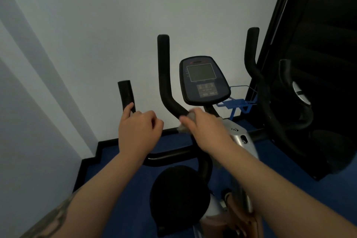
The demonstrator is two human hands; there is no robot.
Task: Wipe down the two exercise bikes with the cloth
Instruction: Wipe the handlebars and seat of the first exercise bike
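An exercise bike stands in front of me, with a black saddle (179, 197), a silver frame (239, 137) and a console (203, 80) with a dark screen. My left hand (138, 131) grips the outer left black handlebar (126, 94) near its lower end. My right hand (204, 127) holds a grey cloth (190, 117) wrapped around the bend of the inner handlebar (164, 75). A right-side handlebar (251, 52) rises beside the console. Only one bike is clearly in view.
A white wall fills the background, with black skirting (92, 156) above the blue floor (119, 189). A blue bottle holder (238, 102) sits behind the console. A large dark machine (313, 83) with curved black grips stands close on the right.
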